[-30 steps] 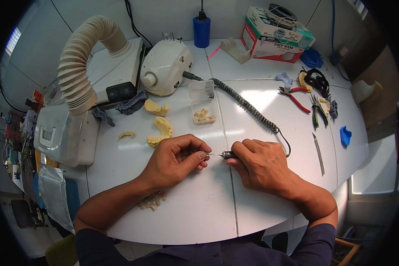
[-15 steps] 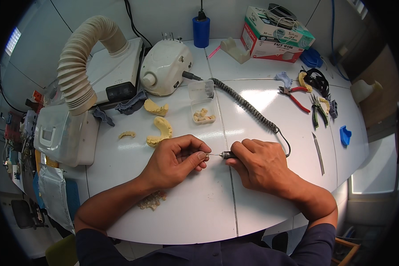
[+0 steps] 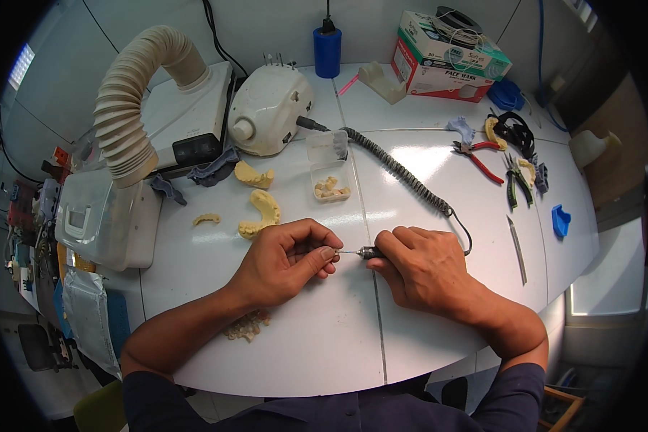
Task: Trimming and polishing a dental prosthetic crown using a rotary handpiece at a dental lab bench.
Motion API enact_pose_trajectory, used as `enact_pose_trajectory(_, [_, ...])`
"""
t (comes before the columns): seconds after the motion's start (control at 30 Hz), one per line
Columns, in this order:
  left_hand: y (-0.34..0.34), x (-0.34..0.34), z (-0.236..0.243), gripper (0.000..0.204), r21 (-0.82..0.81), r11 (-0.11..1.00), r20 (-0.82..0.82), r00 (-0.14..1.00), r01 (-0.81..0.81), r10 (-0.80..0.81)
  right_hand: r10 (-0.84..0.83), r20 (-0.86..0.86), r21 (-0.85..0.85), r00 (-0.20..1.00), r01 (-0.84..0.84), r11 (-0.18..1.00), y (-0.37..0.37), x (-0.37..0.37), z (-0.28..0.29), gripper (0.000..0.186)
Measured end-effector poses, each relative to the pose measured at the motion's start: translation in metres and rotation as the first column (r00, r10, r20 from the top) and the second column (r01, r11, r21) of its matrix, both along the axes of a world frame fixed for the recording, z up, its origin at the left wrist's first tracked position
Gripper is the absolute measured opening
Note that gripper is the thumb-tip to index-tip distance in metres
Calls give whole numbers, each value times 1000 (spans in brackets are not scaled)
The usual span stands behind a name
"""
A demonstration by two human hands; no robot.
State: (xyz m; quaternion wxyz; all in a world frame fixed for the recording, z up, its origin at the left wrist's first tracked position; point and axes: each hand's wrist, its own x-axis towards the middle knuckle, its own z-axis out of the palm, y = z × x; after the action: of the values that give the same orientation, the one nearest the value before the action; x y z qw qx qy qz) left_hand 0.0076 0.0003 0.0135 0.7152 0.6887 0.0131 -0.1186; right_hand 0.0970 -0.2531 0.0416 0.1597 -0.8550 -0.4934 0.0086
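Observation:
My right hand (image 3: 419,263) is wrapped round a dark rotary handpiece (image 3: 369,252), its thin metal bur pointing left. The bur's tip meets a tiny piece pinched between the thumb and fingers of my left hand (image 3: 289,258); that piece is mostly hidden, so its kind cannot be told. A coiled black cord (image 3: 399,171) links the handpiece to a white control unit (image 3: 272,109). Beyond my left hand lie a yellow dental arch model (image 3: 261,214), a second yellow model (image 3: 253,175) and a small tooth strip (image 3: 207,218). Under my left forearm sits a beige lattice-like piece (image 3: 247,327).
An open clear box (image 3: 330,186) holds small tooth-coloured pieces. At right are red-handled pliers (image 3: 480,160), green-handled cutters (image 3: 517,183), a slim metal knife (image 3: 517,250) and a blue piece (image 3: 561,219). A ribbed hose (image 3: 119,108) arches at left above a lidded plastic case (image 3: 108,219).
Both hands hold nearly the same place. The bur looks slightly different in its shine; nothing else has visibly moved.

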Motion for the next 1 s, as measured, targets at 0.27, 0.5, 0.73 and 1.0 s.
enact_pose_trajectory(0.27, [0,0,1,18,-5,1000,-16,1000,9,-9,13,0,-5,1000,-13,1000,0,1,1,28])
enact_pose_trajectory(0.5, [-1,1,0,20,-23,1000,-8,1000,0,0,15,26,-9,1000,-15,1000,-1,0,-1,28])
enact_pose_trajectory(0.73, [-1,-1,0,23,6,1000,22,1000,-11,11,21,15,-1,1000,-21,1000,0,1,-1,28])
enact_pose_trajectory(1.0, [-2,1,3,19,-12,1000,-24,1000,-11,11,1,-5,10,1000,-1,1000,-2,1,1,28])
